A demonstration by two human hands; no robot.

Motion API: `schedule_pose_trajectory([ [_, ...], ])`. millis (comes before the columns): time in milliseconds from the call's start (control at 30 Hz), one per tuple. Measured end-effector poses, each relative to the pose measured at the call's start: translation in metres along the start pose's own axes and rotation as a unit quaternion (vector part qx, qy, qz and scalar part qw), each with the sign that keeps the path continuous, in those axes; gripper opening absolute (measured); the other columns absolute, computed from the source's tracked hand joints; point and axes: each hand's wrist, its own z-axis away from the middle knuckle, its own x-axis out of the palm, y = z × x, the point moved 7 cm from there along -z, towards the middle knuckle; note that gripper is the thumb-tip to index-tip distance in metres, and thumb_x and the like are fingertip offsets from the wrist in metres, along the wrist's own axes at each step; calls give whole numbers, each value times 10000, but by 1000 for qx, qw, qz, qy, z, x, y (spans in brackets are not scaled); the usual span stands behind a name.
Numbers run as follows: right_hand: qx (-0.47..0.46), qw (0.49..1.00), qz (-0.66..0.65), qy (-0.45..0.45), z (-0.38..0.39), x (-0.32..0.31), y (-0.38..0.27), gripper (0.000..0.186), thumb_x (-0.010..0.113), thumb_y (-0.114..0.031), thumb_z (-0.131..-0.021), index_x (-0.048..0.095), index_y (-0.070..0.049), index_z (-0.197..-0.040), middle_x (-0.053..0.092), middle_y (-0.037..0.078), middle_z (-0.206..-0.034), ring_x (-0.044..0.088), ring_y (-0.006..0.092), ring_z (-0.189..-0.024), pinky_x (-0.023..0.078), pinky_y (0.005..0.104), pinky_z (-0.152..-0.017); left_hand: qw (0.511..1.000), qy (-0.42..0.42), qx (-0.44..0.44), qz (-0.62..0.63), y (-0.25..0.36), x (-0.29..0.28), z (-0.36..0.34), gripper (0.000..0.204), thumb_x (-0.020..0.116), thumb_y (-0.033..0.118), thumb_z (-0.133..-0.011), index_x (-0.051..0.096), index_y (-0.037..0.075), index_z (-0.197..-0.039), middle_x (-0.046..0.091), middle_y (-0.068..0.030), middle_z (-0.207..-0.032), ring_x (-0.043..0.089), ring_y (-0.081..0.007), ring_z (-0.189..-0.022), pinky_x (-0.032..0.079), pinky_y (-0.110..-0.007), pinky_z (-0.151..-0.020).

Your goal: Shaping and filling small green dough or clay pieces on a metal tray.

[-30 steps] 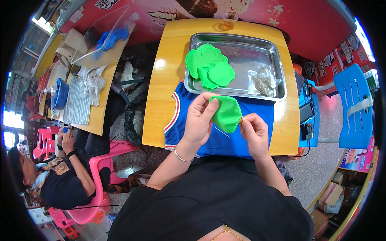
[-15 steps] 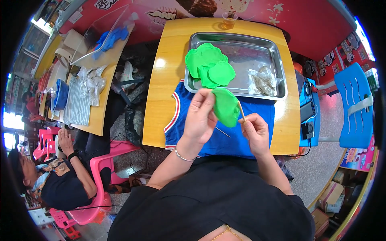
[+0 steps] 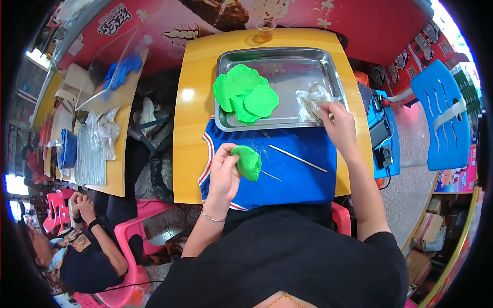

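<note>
My left hand (image 3: 224, 172) pinches a green leaf-like piece (image 3: 249, 163), thin and curled over, above a blue cloth (image 3: 287, 190) with red-and-white edging. My right hand (image 3: 340, 126) reaches over the tray's near right corner, fingers bent together at a clear plastic bag (image 3: 308, 105) of brownish material. What those fingers pinch, if anything, is hidden. A slim stick (image 3: 298, 158) lies slantwise on the cloth. Beside the green piece runs a thin wire-like rod (image 3: 272, 176); whether it joins the piece I cannot tell. Several flat green rounded pieces (image 3: 239, 92) overlap at the tray's left.
A shallow metal tray (image 3: 277, 126) rests on the yellow table (image 3: 192, 118). At the far edge stands a clear cup (image 3: 265, 32) with amber liquid. To the right are a blue chair (image 3: 439, 118) and dark devices (image 3: 381, 132). A person (image 3: 87, 251) sits at left, hands together.
The stick has gone from my right hand onto the cloth. That hand has moved up and right to the plastic bag. My left hand still holds the green piece, now lower and more curled.
</note>
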Motion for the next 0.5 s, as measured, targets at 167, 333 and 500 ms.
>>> schedule_pose_trajectory([
  [167, -52, 983, 176, 5, -39, 14, 32, 149, 617, -87, -778, 621, -41, -920, 599, 130, -946, 578, 313, -852, 468, 392, -767, 999, -35, 4, 28, -6, 1, 1, 149, 380, -28, -855, 495, 63, -877, 534, -54, -859, 522, -133, -747, 448, -263, -677],
  [333, -64, 969, 229, -71, -44, 24, 34, 165, 622, -84, -767, 599, -47, -926, 597, 133, -923, 564, 329, -857, 462, 403, -771, 998, -36, -15, 42, 3, 9, 6, 139, 380, 14, -876, 508, 50, -837, 492, -42, -694, 451, -115, -618, 383, -238, -577],
  [500, 17, 994, -102, -23, -39, 8, 26, 124, 582, -98, -851, 523, -29, -935, 577, 117, -792, 579, 219, -755, 453, 310, -694, 989, -144, -39, -2, -2, 24, 2, 192, 512, 196, -924, 546, 21, -852, 478, 5, -654, 416, -48, -583, 320, -176, -523],
])
